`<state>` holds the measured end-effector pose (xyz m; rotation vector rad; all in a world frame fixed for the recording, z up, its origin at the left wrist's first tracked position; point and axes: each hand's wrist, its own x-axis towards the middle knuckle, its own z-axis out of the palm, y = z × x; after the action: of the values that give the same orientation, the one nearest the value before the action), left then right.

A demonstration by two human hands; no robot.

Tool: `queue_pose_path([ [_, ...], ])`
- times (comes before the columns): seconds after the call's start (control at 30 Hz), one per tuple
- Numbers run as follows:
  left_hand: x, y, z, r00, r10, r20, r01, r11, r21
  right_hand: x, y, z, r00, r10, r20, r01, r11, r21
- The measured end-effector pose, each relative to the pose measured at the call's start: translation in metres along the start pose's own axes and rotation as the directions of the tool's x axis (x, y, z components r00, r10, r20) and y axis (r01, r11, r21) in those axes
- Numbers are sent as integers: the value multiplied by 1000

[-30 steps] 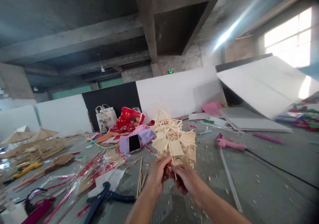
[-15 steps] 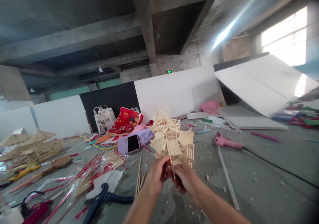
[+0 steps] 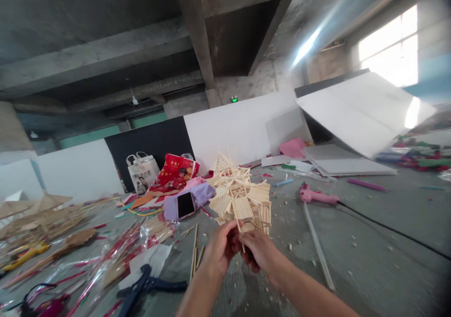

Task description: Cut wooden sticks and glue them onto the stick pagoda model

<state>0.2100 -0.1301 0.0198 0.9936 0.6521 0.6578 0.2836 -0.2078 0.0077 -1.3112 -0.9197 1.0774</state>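
A thin wooden stick [image 3: 242,242] stands nearly upright between my hands. My left hand [image 3: 225,242] pinches it from the left, fingers curled. From the right, my right hand [image 3: 255,247] closes on the same stick; its fingertips are partly hidden. Just beyond my hands stands a model building made of wooden sticks [image 3: 243,195], with slatted roof panels and a pointed top at the back. Whether the held stick touches the model, I cannot tell. Several loose sticks [image 3: 195,253] lie left of my left wrist.
At right lies a pink glue gun [image 3: 319,196] with a black cord, beside a clear plastic strip [image 3: 319,249]. Dark blue cutters [image 3: 146,284] lie at front left. A phone [image 3: 185,205] rests on purple cloth. Another wooden model [image 3: 38,218] sits far left. White boards [image 3: 347,159] lie behind right.
The whole view has shifted slightly, so the surroundings sit a little further left. Both hands keep their grip on the stick in front of the model, with hardly any movement.
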Motion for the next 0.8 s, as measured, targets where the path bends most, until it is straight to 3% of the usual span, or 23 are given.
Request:
queue_pose_path([
  [0.8,-1,-1,2,999,-29,13,30,998,-54,0,1,1,1000,7,-10,-7,1000,10],
])
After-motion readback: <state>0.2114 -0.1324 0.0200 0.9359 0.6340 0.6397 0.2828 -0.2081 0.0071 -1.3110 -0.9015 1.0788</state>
